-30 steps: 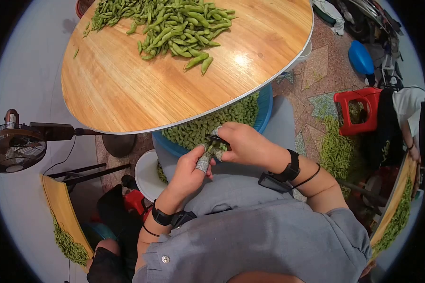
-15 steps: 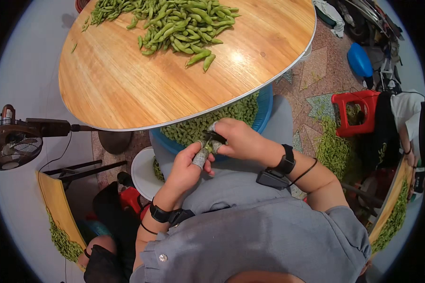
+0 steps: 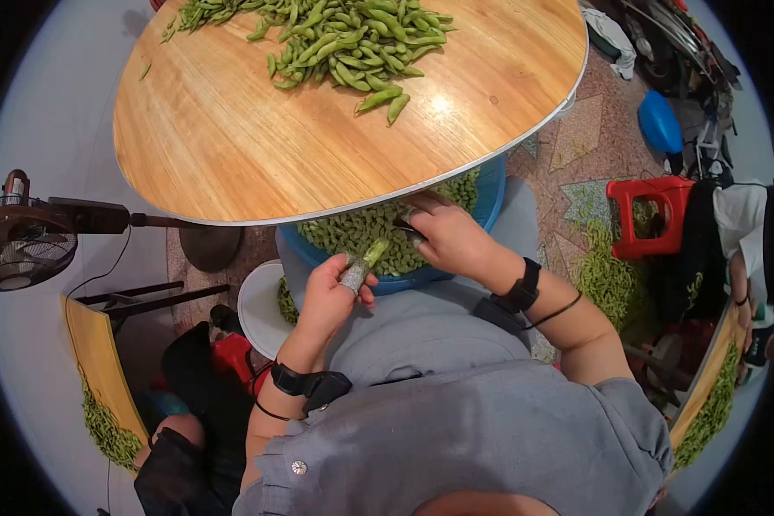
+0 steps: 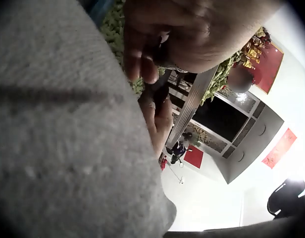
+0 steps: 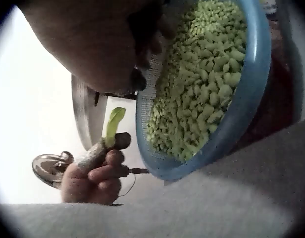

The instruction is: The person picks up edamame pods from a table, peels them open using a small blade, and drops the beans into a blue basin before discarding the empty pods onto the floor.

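Observation:
My left hand (image 3: 327,299) pinches a pale green soybean pod (image 3: 375,252) between its thumb and taped forefinger, the pod sticking up past the fingertips. In the right wrist view the same pod (image 5: 114,123) looks thin and light. My right hand (image 3: 458,238), a little to the right and farther forward, hangs over a blue basket (image 3: 500,182) with its fingers curled round a small dark tool (image 3: 407,227), mostly hidden by the hand. Shelled green beans (image 3: 331,230) fill the basket, which sits on my lap partly under the table edge.
A round wooden table (image 3: 258,146) juts over the basket, with a heap of pods (image 3: 353,52) on it. A white bucket (image 3: 262,314) stands to the left, near a fan (image 3: 27,236). At right are a red stool (image 3: 649,215) and pods on the floor (image 3: 611,279).
My hands have parted: the right moved forward and right with the dark tool, over the beans. The left keeps the pod, which now shows above its fingers. The view shifted slightly.

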A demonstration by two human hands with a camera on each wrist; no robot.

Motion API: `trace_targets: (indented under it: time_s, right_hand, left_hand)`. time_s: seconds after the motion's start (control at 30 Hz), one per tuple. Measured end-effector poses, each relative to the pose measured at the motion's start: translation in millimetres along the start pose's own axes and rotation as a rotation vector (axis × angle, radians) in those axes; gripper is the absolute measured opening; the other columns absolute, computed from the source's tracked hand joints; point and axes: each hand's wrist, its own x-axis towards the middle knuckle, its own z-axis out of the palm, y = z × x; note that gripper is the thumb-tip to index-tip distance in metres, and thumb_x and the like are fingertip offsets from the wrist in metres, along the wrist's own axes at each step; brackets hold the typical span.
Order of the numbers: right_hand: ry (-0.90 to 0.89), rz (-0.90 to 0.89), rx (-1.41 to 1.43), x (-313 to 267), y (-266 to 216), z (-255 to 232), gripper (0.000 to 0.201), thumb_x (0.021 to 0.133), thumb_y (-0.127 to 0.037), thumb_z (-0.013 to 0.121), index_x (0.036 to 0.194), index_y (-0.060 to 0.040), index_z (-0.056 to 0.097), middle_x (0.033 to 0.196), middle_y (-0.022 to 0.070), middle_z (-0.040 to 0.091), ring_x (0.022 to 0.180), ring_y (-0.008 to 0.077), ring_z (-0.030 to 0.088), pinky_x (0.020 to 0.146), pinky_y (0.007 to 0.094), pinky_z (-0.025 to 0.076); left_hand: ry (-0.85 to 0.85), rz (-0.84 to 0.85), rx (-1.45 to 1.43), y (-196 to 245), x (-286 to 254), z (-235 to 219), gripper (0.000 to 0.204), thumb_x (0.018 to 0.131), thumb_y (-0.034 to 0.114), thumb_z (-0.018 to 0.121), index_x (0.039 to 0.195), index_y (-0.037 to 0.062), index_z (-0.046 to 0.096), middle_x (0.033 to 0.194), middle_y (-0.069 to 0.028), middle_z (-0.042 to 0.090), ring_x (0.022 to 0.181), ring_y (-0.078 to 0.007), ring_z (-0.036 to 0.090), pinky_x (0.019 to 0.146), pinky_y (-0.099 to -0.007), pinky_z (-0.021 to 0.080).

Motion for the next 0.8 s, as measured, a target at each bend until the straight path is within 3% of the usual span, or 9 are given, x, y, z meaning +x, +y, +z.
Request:
trace_targets:
  time_s: [0.03, 0.1, 0.23, 0.33, 0.37, 0.4, 0.47, 0.57, 0.8]
  right_hand:
    - [-0.002, -0.004, 0.002, 3.0, -9.3, -6.5, 0.024, 0.072, -0.009, 0.061, 0.094, -0.001, 0.055, 0.085, 0.017, 0.056, 0.078, 0.0371, 0.057, 0.067, 0.0429, 0.049]
    - [-0.179, 0.335, 0.101, 6.2, -32.6, -22.5, 0.023, 0.072, -0.008, 0.062, 0.093, -0.0011, 0.055, 0.084, 0.016, 0.056, 0.079, 0.0363, 0.057, 0.067, 0.0417, 0.048]
    - [-0.043, 0.09, 0.339, 17.9, -33.7, -11.8, 0.022, 0.072, -0.008, 0.065, 0.091, -0.0029, 0.056, 0.079, 0.015, 0.055, 0.073, 0.0353, 0.056, 0.063, 0.0412, 0.047]
    - [-0.068, 0.2, 0.408, 20.9, -36.2, -12.7, 0.019, 0.073, -0.012, 0.063, 0.086, -0.002, 0.055, 0.077, 0.0168, 0.056, 0.071, 0.0393, 0.056, 0.063, 0.0424, 0.048]
    - [-0.06, 0.263, 0.469, 18.6, -35.4, -10.6, 0.017, 0.076, -0.011, 0.064, 0.088, -0.0016, 0.057, 0.072, 0.0107, 0.059, 0.063, 0.0305, 0.058, 0.059, 0.0376, 0.048]
    - [-0.063, 0.26, 0.467, 18.7, -38.4, -12.7, 0.017, 0.076, -0.011, 0.064, 0.088, -0.0016, 0.057, 0.072, 0.0107, 0.059, 0.063, 0.0305, 0.058, 0.059, 0.0376, 0.048]
    - [-0.176, 0.706, 0.968, 19.6, -45.5, -18.6, 0.018, 0.081, -0.014, 0.065, 0.093, -0.0026, 0.059, 0.07, 0.0021, 0.058, 0.058, 0.0153, 0.055, 0.054, 0.0294, 0.045]
    - [-0.225, 0.783, 1.254, 15.1, -40.0, -18.7, 0.021, 0.085, -0.022, 0.066, 0.095, -0.004, 0.059, 0.074, -0.0029, 0.055, 0.061, 0.0046, 0.049, 0.052, 0.0208, 0.041]
    - [-0.349, 0.899, 1.399, 16.2, -30.2, -32.5, 0.021, 0.084, -0.019, 0.066, 0.097, -0.0043, 0.059, 0.074, -0.0025, 0.056, 0.059, 0.0058, 0.048, 0.052, 0.0204, 0.04]
  left_hand:
    - [0.045, -0.005, 0.016, -2.6, 1.4, -2.8, 0.014, 0.087, -0.006, 0.043, 0.094, -0.0016, 0.054, 0.076, -0.0075, 0.06, 0.056, -0.0116, 0.056, 0.052, -0.0271, 0.05]
    - [0.089, -0.007, 0.031, -5.6, 3.5, -4.4, 0.013, 0.087, -0.005, 0.045, 0.094, -0.0012, 0.055, 0.073, -0.007, 0.06, 0.054, -0.0114, 0.056, 0.049, -0.026, 0.048]
    - [0.05, 0.096, 0.14, 0.5, 5.4, 3.7, 0.012, 0.086, -0.005, 0.047, 0.094, -0.0007, 0.055, 0.071, -0.0066, 0.059, 0.051, -0.0103, 0.054, 0.047, -0.0242, 0.047]
    - [0.011, 0.185, 0.101, 11.0, -0.1, 8.1, 0.011, 0.087, -0.005, 0.048, 0.094, -0.0004, 0.055, 0.071, -0.0062, 0.06, 0.051, -0.0094, 0.054, 0.047, -0.0232, 0.047]
    - [-0.005, 0.189, 0.027, 13.2, -2.1, 9.3, 0.01, 0.088, -0.004, 0.048, 0.094, -0.0002, 0.054, 0.071, -0.0061, 0.06, 0.051, -0.0089, 0.054, 0.048, -0.0228, 0.047]
    - [-0.004, 0.192, 0.024, 14.3, -4.6, 10.6, 0.01, 0.088, -0.004, 0.048, 0.094, -0.0002, 0.054, 0.071, -0.0061, 0.06, 0.051, -0.0089, 0.054, 0.048, -0.0228, 0.047]
    - [-0.058, 0.194, -0.022, 15.9, -8.3, 12.8, 0.006, 0.091, 0.001, 0.049, 0.094, 0.0005, 0.054, 0.07, -0.0055, 0.06, 0.051, -0.0079, 0.053, 0.049, -0.0227, 0.048]
    - [-0.167, 0.2, -0.11, 19.3, -7.4, 14.3, 0.007, 0.094, 0.006, 0.049, 0.092, 0.0011, 0.054, 0.069, -0.0054, 0.06, 0.051, -0.0074, 0.052, 0.05, -0.0228, 0.048]
    - [-0.251, 0.161, -0.257, 17.6, 1.3, 16.6, 0.008, 0.094, 0.008, 0.05, 0.091, 0.0018, 0.054, 0.068, -0.0043, 0.059, 0.05, -0.0075, 0.05, 0.051, -0.0244, 0.049]
